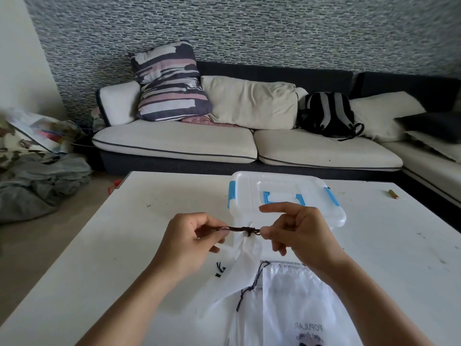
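Dark cord (239,229) stretches taut between a person's two hands above a white table (124,245). The left hand (192,238) pinches one end between thumb and curled fingers, and the right hand (296,233) pinches the other just beside a knot (249,231) (the right forefinger sticks out straight above the pinch, taking no part in it). The level, tight line suggests the knot is being drawn snug or tested, with each pinch set close to it for control. A thin white bag (245,260) hangs from the knot, between the hands and down toward the wrists, its limp, gathered fabric trailing onto the table. It looks empty, and lifted this way its own weight bunches the mouth at the knot. Below the right wrist lies a second drawstring bag (294,295), flat, printed side up and mouth puckered shut, its black drawstring (252,285) trailing toward the left forearm; nothing bulges inside it. Just beyond the hands sits a translucent plastic box (274,186), lid on, blue latches (232,193) down and handle folded flat, likely parked there within reach but out of the way of the tying. What it holds cannot be made out through the lid. A few black scraps (219,268) lie just below the left hand, possibly cord trimmings. Far beyond the hands, a backpack (326,113) rests on a cream sofa (174,143).
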Demonstrator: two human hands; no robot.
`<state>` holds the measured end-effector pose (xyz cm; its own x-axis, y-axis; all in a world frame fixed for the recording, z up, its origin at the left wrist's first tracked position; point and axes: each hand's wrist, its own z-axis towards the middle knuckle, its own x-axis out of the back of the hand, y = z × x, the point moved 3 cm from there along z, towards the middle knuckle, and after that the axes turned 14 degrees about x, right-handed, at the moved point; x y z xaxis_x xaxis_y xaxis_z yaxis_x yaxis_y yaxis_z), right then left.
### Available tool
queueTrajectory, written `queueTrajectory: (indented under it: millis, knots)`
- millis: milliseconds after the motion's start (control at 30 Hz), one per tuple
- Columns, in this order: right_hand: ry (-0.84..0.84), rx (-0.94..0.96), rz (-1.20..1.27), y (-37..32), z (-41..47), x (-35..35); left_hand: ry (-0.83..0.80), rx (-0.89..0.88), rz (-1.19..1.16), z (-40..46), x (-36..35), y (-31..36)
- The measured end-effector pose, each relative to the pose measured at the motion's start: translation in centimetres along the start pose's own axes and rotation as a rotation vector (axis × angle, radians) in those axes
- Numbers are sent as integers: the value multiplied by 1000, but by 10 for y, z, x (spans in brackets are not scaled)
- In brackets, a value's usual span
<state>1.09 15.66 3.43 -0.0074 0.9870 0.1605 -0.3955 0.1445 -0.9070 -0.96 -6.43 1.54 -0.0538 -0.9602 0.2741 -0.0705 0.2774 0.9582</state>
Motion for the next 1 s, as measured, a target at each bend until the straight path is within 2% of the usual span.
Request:
queueTrajectory:
  millis: [133, 300, 367, 533, 733, 800, 900, 933, 1000]
  knots:
    - [71, 42, -1, 2, 0, -1, -29, 112, -49, 0, 1, -3]
    - [-62, 112, -297, -1, 1, 1, 28, 21, 112, 4, 8, -6]
    - [-75, 119, -303, -1, 2, 3, 25, 23, 98, 4, 7, -8]
    - [72, 107, -12, 5, 3, 3, 17, 115, -177, 4, 8, -5]
    - [106, 90, 4, 6, 6, 2, 13, 88, -240, 9, 4, -3]
    - [88, 42, 34, 9, 4, -1, -70, 120, -333, 9, -4, -3]
    - [131, -86, 245, 20, 1, -12, -327, 319, -616, 5, -24, -7]
    - [176, -128, 348, 23, 0, -16, -386, 363, -607, 2, -30, -7]
    - [231, -200, 519, 27, -1, -25, -377, 253, -344, 0, -42, -9]
